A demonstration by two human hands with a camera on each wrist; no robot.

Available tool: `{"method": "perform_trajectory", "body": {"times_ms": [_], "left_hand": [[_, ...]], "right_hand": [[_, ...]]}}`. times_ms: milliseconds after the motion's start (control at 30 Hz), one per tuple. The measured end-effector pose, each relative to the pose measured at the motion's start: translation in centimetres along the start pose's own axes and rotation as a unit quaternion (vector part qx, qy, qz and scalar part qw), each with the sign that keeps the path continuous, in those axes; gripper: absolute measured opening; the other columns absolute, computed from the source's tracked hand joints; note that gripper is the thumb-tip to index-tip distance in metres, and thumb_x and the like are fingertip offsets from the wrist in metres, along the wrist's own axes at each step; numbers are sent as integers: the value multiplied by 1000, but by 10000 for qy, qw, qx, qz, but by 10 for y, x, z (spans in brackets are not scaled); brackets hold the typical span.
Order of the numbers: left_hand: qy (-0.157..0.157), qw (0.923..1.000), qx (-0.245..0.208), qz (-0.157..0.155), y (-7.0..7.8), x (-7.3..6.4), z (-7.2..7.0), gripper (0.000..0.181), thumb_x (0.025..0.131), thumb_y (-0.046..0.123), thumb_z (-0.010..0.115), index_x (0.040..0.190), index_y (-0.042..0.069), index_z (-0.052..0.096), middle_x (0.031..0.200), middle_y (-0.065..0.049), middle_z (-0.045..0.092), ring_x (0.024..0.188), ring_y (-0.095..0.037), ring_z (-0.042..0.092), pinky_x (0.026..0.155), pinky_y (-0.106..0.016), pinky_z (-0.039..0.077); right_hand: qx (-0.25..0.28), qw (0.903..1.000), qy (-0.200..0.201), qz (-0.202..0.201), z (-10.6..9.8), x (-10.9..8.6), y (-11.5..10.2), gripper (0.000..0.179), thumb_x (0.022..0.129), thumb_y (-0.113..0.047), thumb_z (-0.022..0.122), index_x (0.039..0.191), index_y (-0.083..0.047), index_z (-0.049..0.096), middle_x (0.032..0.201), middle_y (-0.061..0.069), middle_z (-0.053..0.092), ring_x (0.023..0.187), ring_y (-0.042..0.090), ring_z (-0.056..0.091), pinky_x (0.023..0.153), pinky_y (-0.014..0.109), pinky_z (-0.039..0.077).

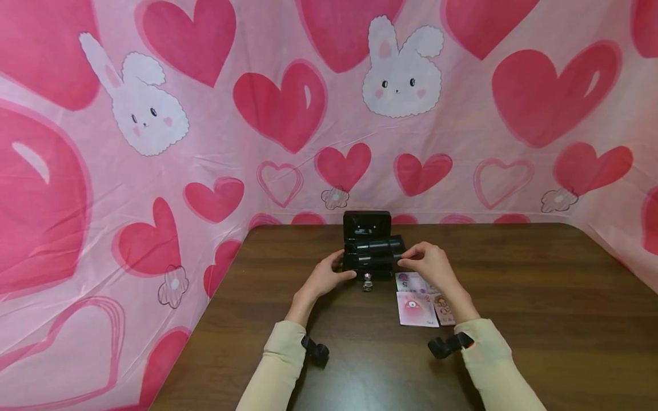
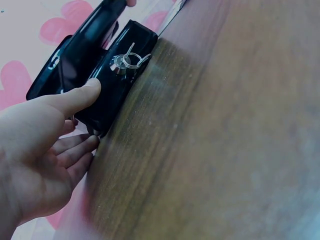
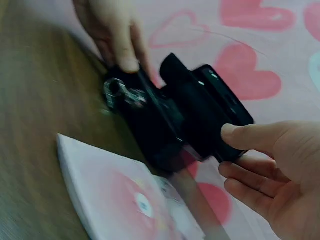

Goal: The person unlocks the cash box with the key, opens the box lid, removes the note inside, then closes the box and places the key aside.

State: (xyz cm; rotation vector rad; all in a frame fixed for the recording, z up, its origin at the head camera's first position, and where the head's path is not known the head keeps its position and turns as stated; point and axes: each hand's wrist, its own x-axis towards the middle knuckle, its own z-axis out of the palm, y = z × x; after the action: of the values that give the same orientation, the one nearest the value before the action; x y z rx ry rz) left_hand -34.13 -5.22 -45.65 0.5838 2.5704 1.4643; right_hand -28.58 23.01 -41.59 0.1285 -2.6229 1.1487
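Observation:
A small black lockbox (image 1: 366,262) stands at the table's far middle with its lid (image 1: 366,224) raised. A key on a ring (image 1: 367,282) hangs from the lock in its front wall. My left hand (image 1: 343,270) grips the box's left end, with the thumb (image 2: 82,95) pressed on the front wall (image 2: 112,92) beside the key (image 2: 127,61). My right hand (image 1: 404,262) pinches the right end of a black inner tray (image 1: 377,246) that sits tilted above the box. In the right wrist view the thumb (image 3: 240,135) lies on the tray's end (image 3: 210,107).
Pink picture cards (image 1: 417,308) lie flat on the brown table (image 1: 540,308) just in front of the box's right side, seen close as a card (image 3: 115,195). A pink cloth with hearts and rabbits (image 1: 288,108) backs the table and hangs down at its left.

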Motion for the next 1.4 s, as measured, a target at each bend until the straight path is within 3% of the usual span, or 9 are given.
{"method": "perform_trajectory", "body": {"times_ms": [267, 533, 767, 1167, 1400], "left_hand": [[-3, 9999, 88, -60, -2, 2, 2, 77, 88, 35, 75, 152, 11, 39, 144, -13, 54, 132, -31, 51, 110, -51, 40], [27, 9999, 125, -115, -2, 4, 4, 77, 88, 35, 75, 152, 11, 40, 143, -14, 55, 132, -31, 52, 111, -51, 39], [27, 9998, 126, -176, -1, 4, 4, 77, 87, 38, 76, 151, 12, 42, 142, -15, 56, 131, -30, 52, 111, -52, 39], [31, 9998, 111, -186, -1, 4, 3, 76, 87, 38, 75, 151, 12, 42, 141, -14, 56, 130, -30, 52, 112, -51, 38], [18, 9996, 174, -207, -1, 3, 1, 78, 88, 38, 75, 152, 10, 41, 143, -15, 55, 132, -30, 52, 113, -51, 37]], "right_hand": [[95, 9995, 308, 63, 29, 1, -3, 14, 81, -19, 82, 86, -7, 77, 94, 10, 66, 86, 23, 65, 73, 29, 49], [160, 9989, 414, 171, 39, -2, -6, 16, 80, -21, 83, 84, -7, 77, 93, 9, 64, 83, 22, 63, 68, 27, 49], [-1, 9983, 584, -78, 47, -3, -4, 10, 78, -16, 84, 79, -9, 77, 88, 5, 62, 79, 18, 61, 67, 26, 47], [-53, 9999, 102, 101, 49, -3, -1, 12, 81, -18, 82, 85, -8, 76, 97, 9, 63, 89, 24, 63, 79, 35, 49], [25, 9998, -91, -182, 44, -3, -1, 18, 83, -22, 80, 93, -9, 75, 96, 9, 62, 88, 23, 66, 80, 36, 51]]}}
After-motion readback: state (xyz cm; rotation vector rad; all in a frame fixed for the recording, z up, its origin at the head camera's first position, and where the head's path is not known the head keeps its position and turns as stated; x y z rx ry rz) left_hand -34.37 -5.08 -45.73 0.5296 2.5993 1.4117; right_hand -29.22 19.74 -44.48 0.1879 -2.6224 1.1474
